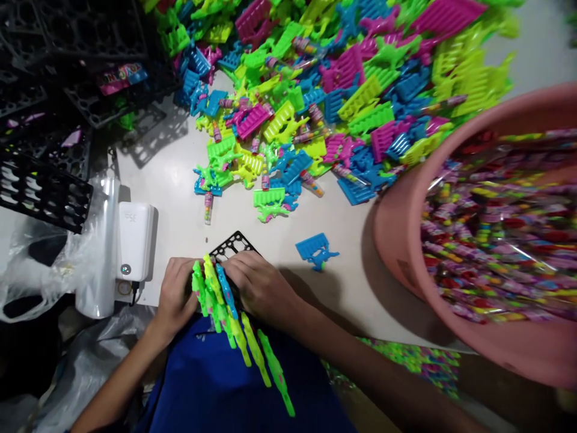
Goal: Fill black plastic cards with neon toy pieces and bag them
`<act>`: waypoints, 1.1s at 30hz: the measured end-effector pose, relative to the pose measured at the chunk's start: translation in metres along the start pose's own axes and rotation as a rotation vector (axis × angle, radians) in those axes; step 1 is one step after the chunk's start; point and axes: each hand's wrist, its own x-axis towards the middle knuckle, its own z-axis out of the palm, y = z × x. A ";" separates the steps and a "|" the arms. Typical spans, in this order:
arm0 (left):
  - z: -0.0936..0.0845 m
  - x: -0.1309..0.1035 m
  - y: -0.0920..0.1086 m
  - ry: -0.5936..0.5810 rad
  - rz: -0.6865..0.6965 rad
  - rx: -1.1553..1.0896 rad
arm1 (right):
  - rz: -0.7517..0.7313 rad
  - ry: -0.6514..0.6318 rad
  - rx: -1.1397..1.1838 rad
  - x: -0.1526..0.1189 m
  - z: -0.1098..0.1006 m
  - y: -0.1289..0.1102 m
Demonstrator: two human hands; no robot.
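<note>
At the table's near edge, my left hand [175, 294] and my right hand [259, 281] are closed around opposite sides of a black openwork plastic rack [233, 242]. Green, yellow and blue plastic toys [234, 322] stand in slanting rows in the rack, between my hands and over my lap. Most fingertips are hidden behind the rack and toys. To the right of my right hand, a single blue toy [316, 250] with a ribbed panel and a small figure lies on the white table [180, 192].
A big heap of similar bright toys [351, 72], mixed with small candy tubes [208, 208], covers the back. A pink tub [401, 240] full of wrapped candy tubes stands right. At left are stacked black racks [45, 192], a white power bank [135, 240] and clear plastic film [97, 252].
</note>
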 end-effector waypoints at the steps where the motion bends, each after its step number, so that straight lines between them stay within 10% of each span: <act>1: 0.000 0.001 0.000 0.002 0.004 0.001 | 0.012 -0.023 -0.014 0.000 0.000 -0.001; 10: -0.001 0.003 0.000 0.011 0.011 0.024 | 0.094 -0.121 0.015 0.000 -0.003 -0.008; 14: 0.001 0.001 -0.001 0.037 0.024 0.046 | -0.013 -0.179 0.044 0.015 -0.040 0.030; 21: 0.004 -0.006 -0.008 0.147 -0.011 0.105 | 0.292 -0.045 -0.475 0.047 -0.064 0.094; 33: 0.006 -0.010 -0.009 0.279 -0.116 0.139 | 0.257 -0.047 -0.344 0.033 -0.067 0.082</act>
